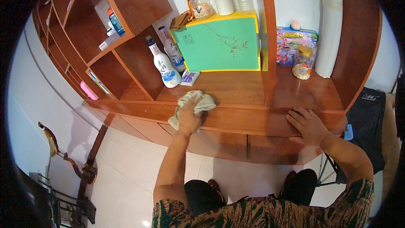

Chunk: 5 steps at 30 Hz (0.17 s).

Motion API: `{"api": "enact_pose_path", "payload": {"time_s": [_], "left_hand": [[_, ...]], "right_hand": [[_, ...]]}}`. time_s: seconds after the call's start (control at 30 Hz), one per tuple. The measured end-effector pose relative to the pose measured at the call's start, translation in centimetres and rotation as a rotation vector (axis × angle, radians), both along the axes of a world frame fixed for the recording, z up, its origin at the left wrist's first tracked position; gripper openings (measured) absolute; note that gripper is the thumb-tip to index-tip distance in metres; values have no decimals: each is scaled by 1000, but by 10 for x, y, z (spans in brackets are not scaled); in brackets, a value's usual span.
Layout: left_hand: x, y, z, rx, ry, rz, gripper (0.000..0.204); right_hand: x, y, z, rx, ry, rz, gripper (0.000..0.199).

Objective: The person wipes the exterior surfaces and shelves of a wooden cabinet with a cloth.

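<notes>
My left hand [189,117] presses a pale green-grey cloth [203,100] against the front part of the wooden cabinet's ledge [236,116]; its fingers are bunched into the fabric. Farther right, my right hand [309,127] rests on the same ledge with its fingers stretched out and holds nothing. Just beyond the cloth stand two white bottles with blue decoration, the nearer one [164,65] in front of the other [172,48]. A small white and purple box [189,78] lies beside their bases.
A green box with yellow edges [219,46] stands behind, bearing a plastic jar [198,1]. In the right compartment are a gold-lidded jar [303,62], a colourful box [291,42] and a white roll [329,29]. A black bag [366,122] hangs at the right.
</notes>
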<state>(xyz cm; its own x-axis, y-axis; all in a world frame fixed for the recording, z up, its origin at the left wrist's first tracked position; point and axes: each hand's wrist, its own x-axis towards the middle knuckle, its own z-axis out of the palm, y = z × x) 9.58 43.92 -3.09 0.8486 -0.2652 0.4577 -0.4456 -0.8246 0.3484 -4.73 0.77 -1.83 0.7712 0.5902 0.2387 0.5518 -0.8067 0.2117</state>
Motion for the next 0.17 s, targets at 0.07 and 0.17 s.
{"api": "enact_pose_path", "payload": {"time_s": [0.07,0.17], "left_hand": [[-4,-17,-5,18,-62,-23,56],[-6,-34,-6,56,-91,8,57]], "right_hand": [[0,-1,-1,9,-8,8,75],[-2,-2,1,-6,21,-15,76]]}}
